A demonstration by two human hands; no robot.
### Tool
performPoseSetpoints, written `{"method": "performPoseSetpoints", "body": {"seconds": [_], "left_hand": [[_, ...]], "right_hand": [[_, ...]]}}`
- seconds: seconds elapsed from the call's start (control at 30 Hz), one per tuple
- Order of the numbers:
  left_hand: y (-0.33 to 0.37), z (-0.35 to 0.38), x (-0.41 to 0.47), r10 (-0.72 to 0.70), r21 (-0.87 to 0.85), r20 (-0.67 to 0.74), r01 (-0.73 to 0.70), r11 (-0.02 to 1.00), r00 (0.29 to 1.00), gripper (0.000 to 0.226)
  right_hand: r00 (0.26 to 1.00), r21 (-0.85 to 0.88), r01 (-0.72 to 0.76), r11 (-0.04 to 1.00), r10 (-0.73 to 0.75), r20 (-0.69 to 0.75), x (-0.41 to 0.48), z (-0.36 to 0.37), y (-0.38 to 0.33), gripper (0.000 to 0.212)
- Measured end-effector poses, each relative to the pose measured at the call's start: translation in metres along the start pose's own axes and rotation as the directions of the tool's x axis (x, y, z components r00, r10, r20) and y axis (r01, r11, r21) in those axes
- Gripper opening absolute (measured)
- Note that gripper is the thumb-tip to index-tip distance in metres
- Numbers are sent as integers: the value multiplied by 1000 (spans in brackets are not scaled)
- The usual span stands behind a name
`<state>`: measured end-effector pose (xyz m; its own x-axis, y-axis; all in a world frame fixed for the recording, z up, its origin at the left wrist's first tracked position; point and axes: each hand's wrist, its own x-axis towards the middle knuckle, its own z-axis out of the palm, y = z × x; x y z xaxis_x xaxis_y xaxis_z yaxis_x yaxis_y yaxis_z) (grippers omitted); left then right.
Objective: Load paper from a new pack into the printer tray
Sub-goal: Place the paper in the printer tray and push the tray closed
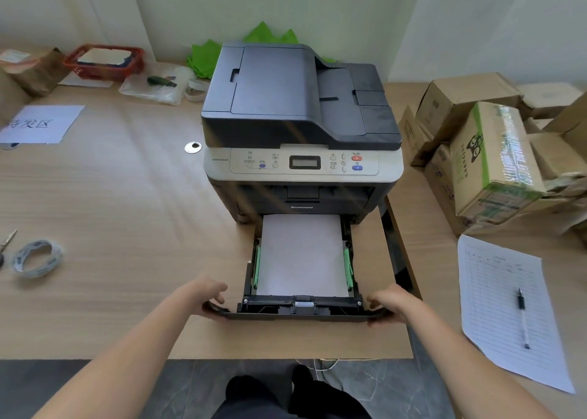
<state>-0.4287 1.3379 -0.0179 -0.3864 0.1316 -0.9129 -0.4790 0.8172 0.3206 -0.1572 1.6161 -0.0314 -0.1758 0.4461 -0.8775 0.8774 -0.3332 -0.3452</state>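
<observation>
White paper [303, 253] lay flat in the tray [298, 313], between the two green side guides [347, 267], w/ its far end running in under the printer [301, 126]. Tray was pulled well out toward the near tabletop [127, 196] edge, its front lip not far from that edge. Printer body sat further back, right of centre.

Left hand [211, 293] had the lip's left end, right hand [389, 301] the right end. Both grips were closed round the lip corners, thumbs on top, fingers curled under as far as could be seen. Nothing else was held.

Step in hand looked like seating the loaded tray back in, though a pull-out can't be ruled out from one view. To do it well:
- push both ends evenly so tray doesn't skew in its slot
- keep it level, no lift at the front, so the stack stays under the guides
- check top sheet is flat, corners not curled, before it goes under
- go slow at the end, feel for the stop, don't slam.

No new pack wrapper was clearly visible; cardboard boxes [470, 139] sat at the right side, a lined form [508, 307] w/ pen [522, 317] near the right front edge.
</observation>
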Motion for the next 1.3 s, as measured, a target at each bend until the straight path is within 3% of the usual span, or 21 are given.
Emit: {"method": "performPoseSetpoints", "body": {"seconds": [0.1, 0.2, 0.3, 0.4, 0.47, 0.53, 0.6, 0.67, 0.8, 0.9, 1.03, 1.3], "left_hand": [[4, 5, 1, 109, -212, -110, -131, 968, 988, 45], [4, 6, 4, 232, -260, -291, -310, 915, 928, 72], [-8, 12, 6, 402, -140, -282, -452, 881, 871, 82], [-8, 21, 4, 545, 93, -264, -541, 836, 796, 60], [-4, 26, 15, 559, 165, -295, -536, 828, 775, 50], [4, 28, 20, 543, 287, -341, -465, 837, 767, 38], [10, 30, 21, 550, 521, -390, -316, 793, 738, 47], [15, 31, 21, 601, 652, -419, -235, 721, 681, 56], [30, 31, 27, 625, 647, -450, -250, 720, 638, 51], [43, 33, 35, 636, 637, -437, -280, 718, 637, 43], [67, 38, 40, 649, 565, -447, -368, 739, 616, 41], [101, 39, 47, 595, 470, -478, -384, 794, 646, 25]], "right_hand": [[992, 28, 58, 998, -55, -115, 11, -1, -5, 40], [961, 80, 154, 985, -130, -243, 6, 4, -20, 67], [927, 109, 259, 960, -215, -307, -5, 13, -28, 80], [886, 1, 409, 912, -397, -239, -6, 18, -22, 103], [866, -117, 419, 901, -435, -248, 4, 20, -17, 91], [837, -226, 402, 887, -456, -301, 10, 21, -18, 57], [815, -289, 390, 874, -474, -334, 18, 21, -21, 39], [780, -335, 382, 861, -495, -383, 18, 21, -25, 41], [689, -416, 393, 820, -563, -457, 22, 18, -40, 52], [708, -466, 323, 824, -537, -459, 27, 13, -60, 57], [775, -558, 247, 792, -507, -377, 36, 7, -92, 42], [783, -409, 315, 857, -478, -399, 56, 8, -116, 43]]}}
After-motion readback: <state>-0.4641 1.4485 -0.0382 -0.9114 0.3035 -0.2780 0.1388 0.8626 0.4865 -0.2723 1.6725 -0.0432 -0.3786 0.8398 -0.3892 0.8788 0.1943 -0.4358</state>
